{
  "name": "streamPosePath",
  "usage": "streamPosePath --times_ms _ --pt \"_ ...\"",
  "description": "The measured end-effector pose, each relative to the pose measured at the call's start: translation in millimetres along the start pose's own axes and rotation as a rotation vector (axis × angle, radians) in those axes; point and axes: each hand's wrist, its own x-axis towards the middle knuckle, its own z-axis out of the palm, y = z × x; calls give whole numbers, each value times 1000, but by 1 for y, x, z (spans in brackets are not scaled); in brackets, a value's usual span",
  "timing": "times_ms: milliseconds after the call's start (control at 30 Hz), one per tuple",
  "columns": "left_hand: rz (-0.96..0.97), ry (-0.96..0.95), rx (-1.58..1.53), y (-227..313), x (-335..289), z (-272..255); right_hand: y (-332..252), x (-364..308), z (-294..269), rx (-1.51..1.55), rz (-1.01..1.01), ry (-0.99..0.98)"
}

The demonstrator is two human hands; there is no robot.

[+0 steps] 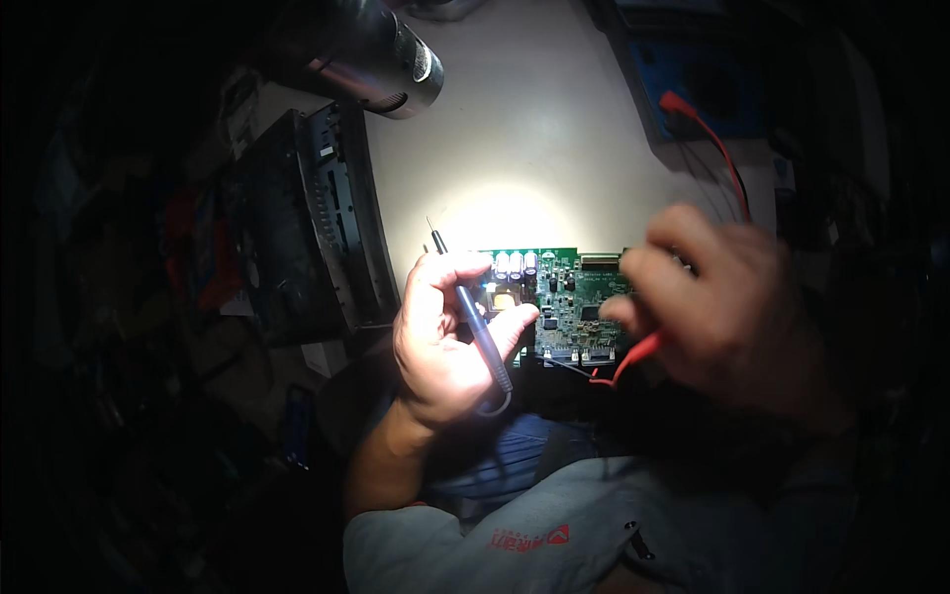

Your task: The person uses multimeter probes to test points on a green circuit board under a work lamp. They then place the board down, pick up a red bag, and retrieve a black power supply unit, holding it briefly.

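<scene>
You have the green circuit board up in front of your body, over the near side of the desk, lit and bare of any housing, so judge the board as ready to be worked on. Your left hand has its left end: the thumb lies on the board's face and the fingers curl at its edge, pinching it near the row of capacitors. A dark probe lies across that same hand, its tip pointing beyond the board's upper left corner and touching no part of it, so no contact is being made there. Your right hand is at the board's right end, blurred; you cannot tell from this whether its fingers are pressed together or grip anything. A red lead shows just below them, beside the board's lower edge. Left of the board stands an open black case; beyond it to the right is a blue device with a red plug. How much checking is done or left cannot be told.
</scene>
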Motion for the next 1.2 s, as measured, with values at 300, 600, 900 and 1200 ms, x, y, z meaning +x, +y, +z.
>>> streamPosePath --times_ms 300,600,900,1200 --pt "-92 -13 -111 5 4 0 20 -8 1 82 246 -236" --pt "-86 -46 -198 1 2 -6 25 3 11 116 296 6" --pt "-63 43 -168 -3 3 -2 28 9 26 25 295 40" --pt "-27 67 -162 -6 8 -3 31 8 29 4 243 82"
